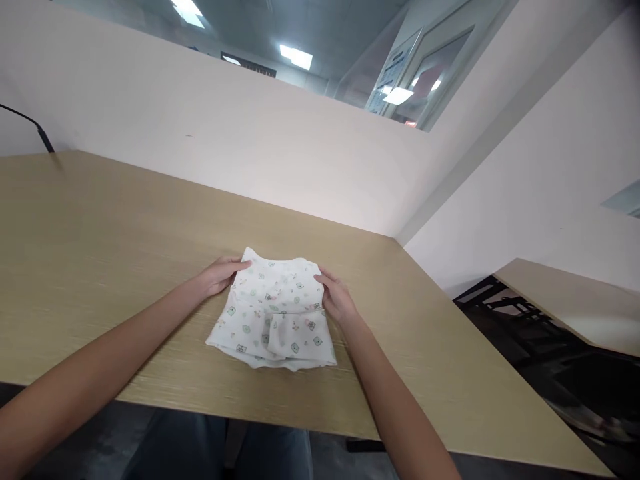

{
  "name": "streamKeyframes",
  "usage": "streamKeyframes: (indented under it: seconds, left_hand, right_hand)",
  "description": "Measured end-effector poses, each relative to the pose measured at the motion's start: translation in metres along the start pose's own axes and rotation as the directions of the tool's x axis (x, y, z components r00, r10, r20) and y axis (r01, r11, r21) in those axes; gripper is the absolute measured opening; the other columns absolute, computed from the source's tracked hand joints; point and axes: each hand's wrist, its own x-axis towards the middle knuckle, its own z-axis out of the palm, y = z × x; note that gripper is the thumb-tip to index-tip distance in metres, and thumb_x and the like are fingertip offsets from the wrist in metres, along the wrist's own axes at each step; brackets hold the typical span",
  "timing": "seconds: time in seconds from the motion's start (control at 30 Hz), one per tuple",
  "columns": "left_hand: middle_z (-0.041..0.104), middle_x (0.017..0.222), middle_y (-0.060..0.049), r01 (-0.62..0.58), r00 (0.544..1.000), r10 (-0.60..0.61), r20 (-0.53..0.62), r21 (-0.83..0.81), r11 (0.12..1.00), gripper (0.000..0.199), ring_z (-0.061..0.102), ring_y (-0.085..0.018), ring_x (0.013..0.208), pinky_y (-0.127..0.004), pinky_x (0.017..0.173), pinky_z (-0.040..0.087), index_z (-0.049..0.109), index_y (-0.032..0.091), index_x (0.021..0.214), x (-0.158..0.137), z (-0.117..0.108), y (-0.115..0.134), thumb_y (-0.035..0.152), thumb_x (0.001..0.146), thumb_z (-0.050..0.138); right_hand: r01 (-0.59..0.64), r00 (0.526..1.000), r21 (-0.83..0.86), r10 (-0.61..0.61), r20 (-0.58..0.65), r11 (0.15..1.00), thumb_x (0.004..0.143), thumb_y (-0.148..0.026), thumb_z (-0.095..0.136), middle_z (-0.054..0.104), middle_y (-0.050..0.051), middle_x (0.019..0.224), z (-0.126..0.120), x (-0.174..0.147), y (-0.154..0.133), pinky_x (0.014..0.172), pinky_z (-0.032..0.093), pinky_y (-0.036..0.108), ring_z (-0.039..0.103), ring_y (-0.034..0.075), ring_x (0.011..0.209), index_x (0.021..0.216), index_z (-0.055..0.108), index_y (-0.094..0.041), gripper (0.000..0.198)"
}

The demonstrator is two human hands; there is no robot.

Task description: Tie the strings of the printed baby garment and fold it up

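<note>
A white cloth (280, 293) printed with small green, grey and pink figures lies on the wooden table in front of me. It looks like a small garment or a folded piece of fabric; I cannot tell which. Its lower edge is wavy, and a raised fold runs across its middle. My left hand (223, 273) pinches the upper left edge, thumb on top and fingers beneath. On the opposite side, my right hand (336, 293) grips the upper right edge, with the thumb over the fabric. The fingertips under the cloth are hidden.
The wooden table (150, 233) reaches to a white wall (225, 140) with a window above. A thin black cable or stem (43, 133) stands at the far left. Another table (570, 293) is at the right, past a gap. The front edge lies above my legs (270, 450).
</note>
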Motion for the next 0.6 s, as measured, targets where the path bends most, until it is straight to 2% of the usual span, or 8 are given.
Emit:
streamKeyframes:
  seconds: [0.1, 0.23, 0.3, 0.33, 0.4, 0.43, 0.5, 0.6]
  left_hand:
    - [0.074, 0.111, -0.016, -0.049, 0.999, 0.049, -0.004, -0.039, 0.998, 0.038, 0.071, -0.023, 0.094, -0.030, 0.082, 0.058, 0.076, 0.011, 0.109, -0.002, 0.002, 0.003, 0.024, 0.075, 0.086]
    - [0.075, 0.106, -0.014, -0.174, 0.954, 0.187, 0.235, -0.072, 0.982, 0.034, 0.069, -0.027, 0.100, -0.036, 0.091, 0.056, 0.079, 0.015, 0.099, -0.018, -0.002, 0.020, 0.033, 0.071, 0.087]
    - [0.075, 0.101, -0.014, -0.237, 0.875, 0.232, 0.425, -0.040, 0.971, 0.036, 0.067, -0.032, 0.104, -0.043, 0.096, 0.054, 0.081, 0.017, 0.088, -0.028, -0.006, 0.031, 0.048, 0.070, 0.086]
    - [0.075, 0.099, -0.015, -0.267, 0.814, 0.227, 0.535, -0.003, 0.964, 0.044, 0.066, -0.034, 0.108, -0.047, 0.100, 0.051, 0.081, 0.017, 0.084, -0.033, -0.008, 0.036, 0.059, 0.071, 0.083]
    - [0.074, 0.095, -0.017, -0.321, 0.692, 0.172, 0.701, 0.086, 0.943, 0.061, 0.062, -0.037, 0.114, -0.051, 0.105, 0.047, 0.081, 0.017, 0.080, -0.041, -0.008, 0.044, 0.076, 0.072, 0.072]
    - [0.074, 0.094, -0.017, -0.340, 0.659, 0.136, 0.740, 0.132, 0.931, 0.065, 0.062, -0.037, 0.114, -0.051, 0.106, 0.045, 0.081, 0.017, 0.080, -0.044, -0.008, 0.046, 0.080, 0.074, 0.068]
    - [0.074, 0.097, -0.016, -0.354, 0.678, 0.071, 0.731, 0.240, 0.904, 0.061, 0.063, -0.034, 0.111, -0.047, 0.104, 0.047, 0.081, 0.016, 0.084, -0.046, -0.004, 0.048, 0.076, 0.078, 0.068]
    - [0.074, 0.104, -0.013, -0.316, 0.808, -0.055, 0.587, 0.511, 0.799, 0.047, 0.066, -0.025, 0.098, -0.034, 0.088, 0.051, 0.080, 0.018, 0.095, -0.044, 0.000, 0.043, 0.063, 0.081, 0.073]
  right_hand:
    - [0.035, 0.999, 0.009, -0.035, 0.013, 0.999, 0.065, -0.013, 0.081, 0.076, 0.003, 0.104, 0.001, -0.002, -0.005, 0.085, 0.058, 0.028, 0.070, 0.018, 0.098, 0.110, 0.067, -0.021, 0.047]
    - [0.192, 0.967, -0.032, -0.183, 0.177, 0.981, 0.063, -0.017, 0.077, 0.073, 0.000, 0.103, -0.005, -0.018, -0.026, 0.093, 0.054, 0.034, 0.066, 0.020, 0.104, 0.113, 0.065, -0.026, 0.053]
    - [0.195, 0.919, -0.070, -0.157, 0.361, 0.978, 0.062, -0.028, 0.079, 0.070, 0.001, 0.088, -0.013, -0.029, -0.040, 0.089, 0.053, 0.040, 0.065, 0.023, 0.093, 0.111, 0.068, -0.027, 0.050]
    - [0.185, 0.876, -0.080, -0.128, 0.465, 0.979, 0.062, -0.037, 0.081, 0.067, 0.001, 0.077, -0.017, -0.034, -0.046, 0.084, 0.053, 0.042, 0.063, 0.023, 0.085, 0.107, 0.070, -0.026, 0.047]
    - [0.183, 0.785, -0.107, -0.080, 0.615, 0.977, 0.063, -0.055, 0.080, 0.060, 0.001, 0.064, -0.023, -0.042, -0.056, 0.077, 0.051, 0.042, 0.059, 0.024, 0.074, 0.100, 0.073, -0.026, 0.048]
    - [0.196, 0.754, -0.133, -0.063, 0.653, 0.972, 0.065, -0.061, 0.078, 0.059, 0.002, 0.063, -0.024, -0.045, -0.059, 0.076, 0.050, 0.042, 0.059, 0.024, 0.073, 0.099, 0.074, -0.025, 0.049]
    - [0.230, 0.741, -0.232, -0.015, 0.671, 0.945, 0.073, -0.064, 0.075, 0.064, 0.004, 0.070, -0.022, -0.050, -0.064, 0.081, 0.049, 0.042, 0.061, 0.024, 0.078, 0.102, 0.075, -0.025, 0.049]
    - [0.270, 0.782, -0.468, 0.093, 0.617, 0.841, 0.084, -0.055, 0.071, 0.072, 0.007, 0.092, -0.011, -0.055, -0.064, 0.092, 0.049, 0.042, 0.065, 0.025, 0.093, 0.108, 0.075, -0.024, 0.039]
